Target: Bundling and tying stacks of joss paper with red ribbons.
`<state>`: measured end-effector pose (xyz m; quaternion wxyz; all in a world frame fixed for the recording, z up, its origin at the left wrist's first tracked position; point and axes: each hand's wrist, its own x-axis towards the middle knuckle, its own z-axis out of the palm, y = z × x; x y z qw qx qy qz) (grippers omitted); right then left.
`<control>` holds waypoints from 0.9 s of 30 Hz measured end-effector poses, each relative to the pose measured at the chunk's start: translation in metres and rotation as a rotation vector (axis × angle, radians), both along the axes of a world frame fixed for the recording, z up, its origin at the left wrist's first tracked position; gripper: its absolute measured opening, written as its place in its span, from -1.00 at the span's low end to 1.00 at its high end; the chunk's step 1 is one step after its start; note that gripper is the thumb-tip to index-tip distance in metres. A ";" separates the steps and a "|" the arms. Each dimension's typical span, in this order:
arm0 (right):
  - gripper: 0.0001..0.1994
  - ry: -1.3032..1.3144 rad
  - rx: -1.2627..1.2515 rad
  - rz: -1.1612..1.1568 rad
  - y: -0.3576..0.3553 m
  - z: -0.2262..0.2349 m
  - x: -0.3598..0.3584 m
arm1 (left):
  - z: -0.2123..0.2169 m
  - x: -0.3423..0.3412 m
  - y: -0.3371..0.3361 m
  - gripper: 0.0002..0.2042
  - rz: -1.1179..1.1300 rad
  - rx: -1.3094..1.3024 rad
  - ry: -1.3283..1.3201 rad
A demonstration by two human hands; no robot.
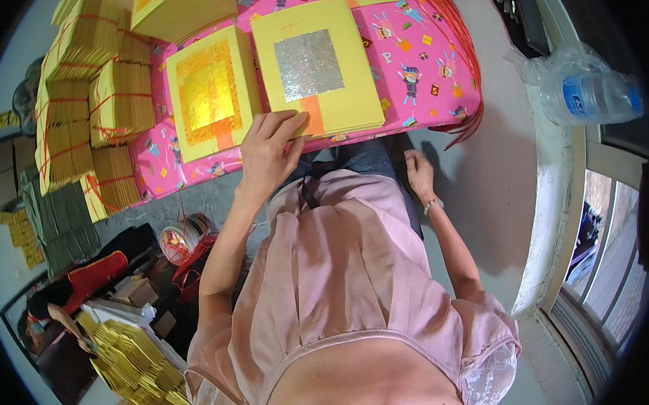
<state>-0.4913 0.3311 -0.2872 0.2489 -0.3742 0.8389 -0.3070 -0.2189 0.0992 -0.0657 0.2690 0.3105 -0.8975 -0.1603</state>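
A stack of yellow paper sheets point(265, 64) lies on the pink patterned tabletop, with a silver square point(309, 63) and an orange strip on its top sheet. My left hand point(269, 146) rests at the near left corner of this stack, fingers stretched over the edge and thumb apart. Left of it sits another yellow paper stack point(179, 87), its top sheet bearing a gold square point(212, 96) in an orange patch. My right hand point(420, 174) hangs off the table beside my thigh, fingers loosely bent with nothing visible in them.
Bundles of folded yellow paper tied with red string point(68, 112) line the table's left side. A tall yellow stack point(181, 8) stands behind. Red strings point(461, 49) hang over the right edge. A plastic bottle point(597, 97) lies right. Another person's hand point(79, 336) is lower left.
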 end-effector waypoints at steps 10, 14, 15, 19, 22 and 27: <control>-0.37 -0.320 0.718 -0.363 0.177 -0.149 0.064 | 0.011 0.000 -0.023 -0.55 -0.167 0.180 -0.158; -0.25 -0.240 0.959 -0.700 0.142 -0.097 0.106 | 0.024 0.017 -0.029 -0.51 -0.155 0.225 -0.273; -0.20 -0.264 1.085 -0.848 0.160 -0.088 0.110 | 0.024 0.013 -0.031 -0.51 -0.165 0.252 -0.272; -0.01 -0.550 1.290 -1.265 0.204 -0.053 0.163 | 0.033 0.003 -0.041 -0.48 -0.221 0.360 -0.314; 0.03 -0.695 1.190 -1.460 0.194 -0.055 0.179 | 0.040 -0.001 -0.044 -0.47 -0.249 0.373 -0.362; 0.13 -1.020 0.840 -1.883 0.195 -0.070 0.223 | 0.055 -0.003 -0.050 -0.47 -0.253 0.362 -0.428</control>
